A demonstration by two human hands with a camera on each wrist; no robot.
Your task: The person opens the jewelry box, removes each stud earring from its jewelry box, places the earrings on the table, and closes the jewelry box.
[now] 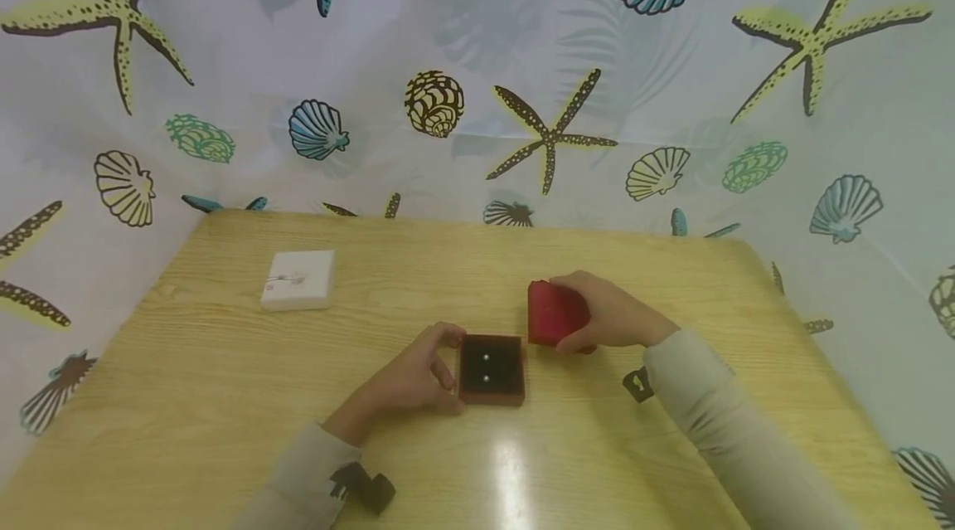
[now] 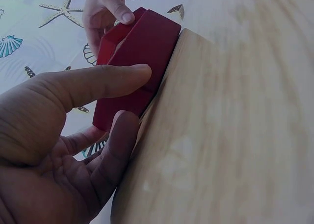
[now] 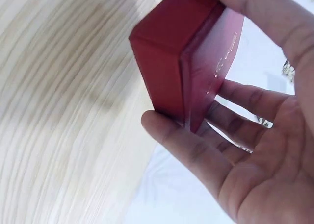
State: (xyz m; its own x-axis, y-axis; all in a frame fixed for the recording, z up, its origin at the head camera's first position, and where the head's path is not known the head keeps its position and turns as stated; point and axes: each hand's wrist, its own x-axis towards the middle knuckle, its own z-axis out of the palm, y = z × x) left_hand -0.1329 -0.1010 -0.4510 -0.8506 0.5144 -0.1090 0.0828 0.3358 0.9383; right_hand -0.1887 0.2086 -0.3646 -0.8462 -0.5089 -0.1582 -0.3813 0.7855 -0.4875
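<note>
A small red jewelry box base [image 1: 491, 400] sits on the table with its dark insert facing up. Two small round pearl-like studs [image 1: 487, 378] show on that insert. My left hand [image 1: 413, 374] holds the base at its left side, thumb near the front corner and fingers at the back one. To the right, apart from the base, my right hand [image 1: 613, 313] grips the red lid [image 1: 554, 316] by its edges. In the right wrist view, the lid [image 3: 159, 74] is tilted between thumb and fingers, with shiny lettering on its top.
Toward the back left of the wooden table [image 1: 224, 364] lies a white square box [image 1: 300, 279] with a small print on it. A white cloth [image 1: 462, 24] patterned with shells and starfish hangs behind the table and along its sides.
</note>
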